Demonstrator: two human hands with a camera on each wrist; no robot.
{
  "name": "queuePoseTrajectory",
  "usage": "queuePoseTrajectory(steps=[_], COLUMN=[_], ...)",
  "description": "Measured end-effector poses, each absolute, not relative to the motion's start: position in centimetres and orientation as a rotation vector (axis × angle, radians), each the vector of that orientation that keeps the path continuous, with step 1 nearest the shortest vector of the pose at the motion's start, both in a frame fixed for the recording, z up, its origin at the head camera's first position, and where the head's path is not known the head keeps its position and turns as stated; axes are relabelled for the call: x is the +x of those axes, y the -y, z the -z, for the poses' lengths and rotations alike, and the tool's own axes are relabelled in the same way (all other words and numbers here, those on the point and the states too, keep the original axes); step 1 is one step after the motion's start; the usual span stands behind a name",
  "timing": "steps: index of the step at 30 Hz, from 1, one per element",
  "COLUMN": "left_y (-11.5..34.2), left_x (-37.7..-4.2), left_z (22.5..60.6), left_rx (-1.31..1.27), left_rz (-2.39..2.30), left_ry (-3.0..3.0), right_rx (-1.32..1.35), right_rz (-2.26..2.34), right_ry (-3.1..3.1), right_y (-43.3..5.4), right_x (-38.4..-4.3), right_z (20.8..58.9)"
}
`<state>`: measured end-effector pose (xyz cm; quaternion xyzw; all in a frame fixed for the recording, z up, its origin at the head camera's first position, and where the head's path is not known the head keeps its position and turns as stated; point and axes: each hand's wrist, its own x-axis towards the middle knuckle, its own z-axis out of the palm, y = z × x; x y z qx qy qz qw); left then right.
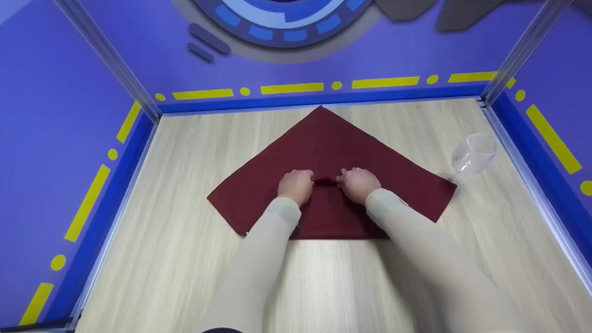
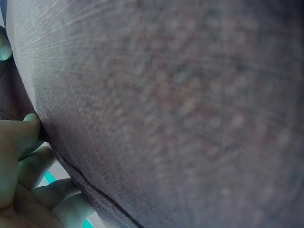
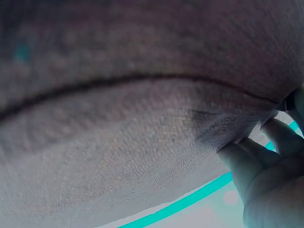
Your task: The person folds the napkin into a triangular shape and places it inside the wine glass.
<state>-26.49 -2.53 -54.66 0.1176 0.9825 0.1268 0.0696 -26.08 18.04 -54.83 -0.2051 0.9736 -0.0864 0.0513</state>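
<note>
A dark red cloth napkin (image 1: 319, 143) lies on the table with one corner pointing to the back wall and a straight, folded-looking edge toward the person. Near its middle, my left hand (image 1: 296, 186) and my right hand (image 1: 359, 184) pinch a raised fold a short way apart. Up close in the left wrist view, thumb and fingers of the left hand (image 2: 28, 190) grip the edge of the napkin (image 2: 166, 104). In the right wrist view, the right hand (image 3: 270, 171) holds the napkin (image 3: 142, 128), which fills most of the picture.
A clear wine glass (image 1: 474, 155) stands at the right, its foot meeting the napkin's right corner; which lies on top I cannot tell. Blue panels (image 1: 296, 69) with yellow marks enclose the pale wooden table (image 1: 175, 171) at the back and sides.
</note>
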Motion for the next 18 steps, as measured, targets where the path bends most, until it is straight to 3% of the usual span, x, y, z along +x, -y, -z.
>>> queuePoseTrajectory(steps=[18], left_y=[2.58], left_x=[-26.17], left_z=[54.53], left_rx=[0.372], left_rz=[-0.362], left_ry=[-2.948], right_rx=[-0.615], right_rz=[0.261], right_ry=[-2.963], right_y=[-18.09], right_x=[-25.91], right_z=[54.84])
